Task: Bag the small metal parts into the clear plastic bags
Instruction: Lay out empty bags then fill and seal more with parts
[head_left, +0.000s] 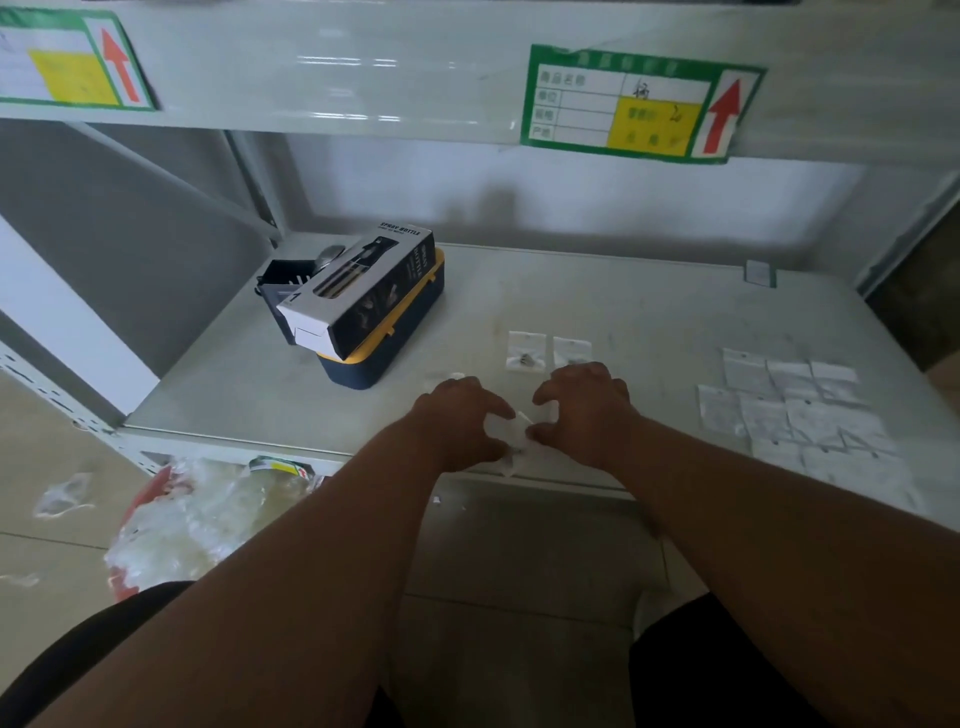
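I look down at a grey shelf serving as my bench. At ten o'clock a spray bottle box lies on a blue and yellow case, parked clear of the work. At three o'clock empty bags lie spread for easy picking. At twelve, two filled bags sit side by side. At centre my left hand and right hand, close together, pinch one clear bag, likely filling or sealing it; any metal parts inside are too small to tell.
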